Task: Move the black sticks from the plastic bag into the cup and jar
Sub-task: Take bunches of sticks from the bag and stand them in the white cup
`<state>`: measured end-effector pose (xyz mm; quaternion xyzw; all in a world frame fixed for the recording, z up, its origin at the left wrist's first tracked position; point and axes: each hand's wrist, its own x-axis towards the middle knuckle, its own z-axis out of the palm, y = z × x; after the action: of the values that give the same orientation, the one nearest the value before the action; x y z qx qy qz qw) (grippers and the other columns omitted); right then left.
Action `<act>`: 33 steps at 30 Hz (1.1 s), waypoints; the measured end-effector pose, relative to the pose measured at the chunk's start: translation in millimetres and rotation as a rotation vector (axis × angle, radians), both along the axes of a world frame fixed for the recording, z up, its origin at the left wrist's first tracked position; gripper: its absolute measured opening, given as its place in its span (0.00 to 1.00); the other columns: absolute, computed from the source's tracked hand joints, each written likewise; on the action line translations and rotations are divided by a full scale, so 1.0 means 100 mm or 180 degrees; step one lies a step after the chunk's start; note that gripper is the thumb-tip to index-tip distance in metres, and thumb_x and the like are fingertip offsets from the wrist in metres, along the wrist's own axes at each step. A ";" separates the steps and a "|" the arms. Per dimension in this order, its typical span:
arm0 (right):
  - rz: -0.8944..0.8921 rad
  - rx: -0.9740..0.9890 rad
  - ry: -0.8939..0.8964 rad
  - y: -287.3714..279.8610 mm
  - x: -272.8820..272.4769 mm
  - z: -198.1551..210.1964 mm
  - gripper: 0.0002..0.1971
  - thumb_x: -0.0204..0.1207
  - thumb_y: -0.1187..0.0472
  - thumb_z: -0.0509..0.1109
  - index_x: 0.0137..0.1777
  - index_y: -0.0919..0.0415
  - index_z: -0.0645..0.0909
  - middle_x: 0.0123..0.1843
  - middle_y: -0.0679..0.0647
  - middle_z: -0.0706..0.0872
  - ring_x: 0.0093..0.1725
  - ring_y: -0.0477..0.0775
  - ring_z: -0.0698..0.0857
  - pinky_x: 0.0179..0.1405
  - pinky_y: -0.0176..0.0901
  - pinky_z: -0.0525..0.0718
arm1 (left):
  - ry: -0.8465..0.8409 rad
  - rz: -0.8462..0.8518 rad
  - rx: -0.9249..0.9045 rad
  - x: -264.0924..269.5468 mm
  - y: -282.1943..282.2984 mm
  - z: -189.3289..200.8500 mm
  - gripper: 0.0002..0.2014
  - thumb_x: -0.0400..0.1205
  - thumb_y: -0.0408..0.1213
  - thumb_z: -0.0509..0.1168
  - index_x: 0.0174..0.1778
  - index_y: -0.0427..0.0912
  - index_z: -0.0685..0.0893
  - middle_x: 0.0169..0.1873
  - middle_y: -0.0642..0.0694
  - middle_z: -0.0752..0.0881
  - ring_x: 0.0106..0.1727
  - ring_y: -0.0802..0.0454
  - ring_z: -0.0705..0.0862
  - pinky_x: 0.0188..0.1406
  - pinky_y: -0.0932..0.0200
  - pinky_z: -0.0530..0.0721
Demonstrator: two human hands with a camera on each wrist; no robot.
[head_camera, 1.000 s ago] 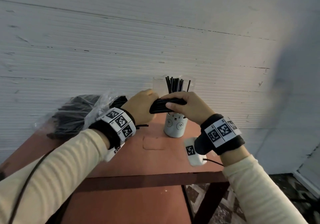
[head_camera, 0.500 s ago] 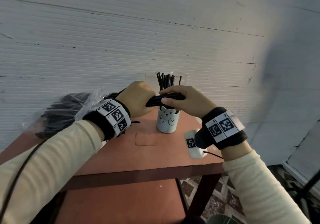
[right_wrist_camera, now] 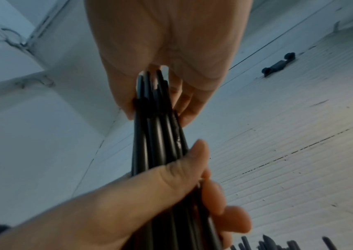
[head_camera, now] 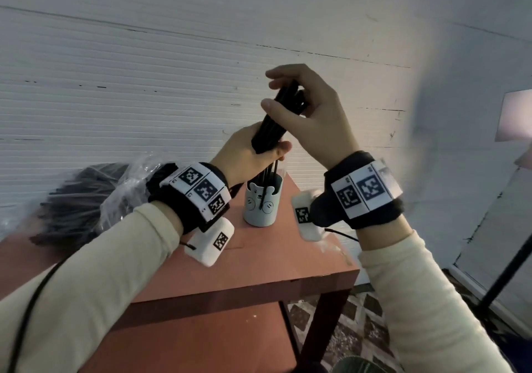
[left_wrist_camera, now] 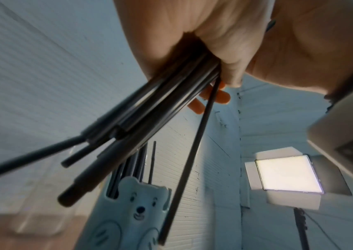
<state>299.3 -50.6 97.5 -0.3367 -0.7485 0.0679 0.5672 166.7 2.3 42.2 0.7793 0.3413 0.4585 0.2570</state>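
Note:
A bundle of black sticks (head_camera: pixel 270 124) stands steeply tilted above the pale bear-face cup (head_camera: pixel 263 202). My left hand (head_camera: pixel 247 153) grips its lower part, and my right hand (head_camera: pixel 316 119) pinches its top end between thumb and fingers. In the left wrist view the bundle's loose lower ends (left_wrist_camera: pixel 111 143) fan out over the cup (left_wrist_camera: pixel 137 218), and one thin stick (left_wrist_camera: pixel 184 169) hangs down in front of its face. The cup holds several sticks. A clear jar (left_wrist_camera: pixel 38 211) shows blurred beside it. The plastic bag (head_camera: pixel 95 197) of sticks lies at the table's left.
The red-brown table (head_camera: pixel 259 263) stands against a white ribbed wall, with a lower shelf beneath it. A bright light panel (head_camera: pixel 515 116) on a dark stand (head_camera: pixel 506 271) is at the right. Patterned floor shows past the table's right edge.
The bundle swung from lying level in front of the cup to nearly upright above it. My right hand rose with the top end; my left hand kept the lower end.

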 end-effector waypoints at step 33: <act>-0.0027 -0.0219 -0.0295 0.33 -0.38 -0.54 0.19 0.75 0.57 0.74 0.66 0.51 0.81 0.62 0.47 0.81 0.60 0.39 0.79 0.57 0.22 0.76 | -0.0579 0.0426 -0.0801 -0.21 0.13 -0.52 0.05 0.78 0.36 0.71 0.37 0.47 0.83 0.34 0.48 0.88 0.39 0.53 0.86 0.44 0.58 0.83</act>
<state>261.3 -17.6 43.2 -0.3619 -0.7698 0.0755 0.5203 145.4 14.9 -9.8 0.6717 0.4225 0.4968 0.3513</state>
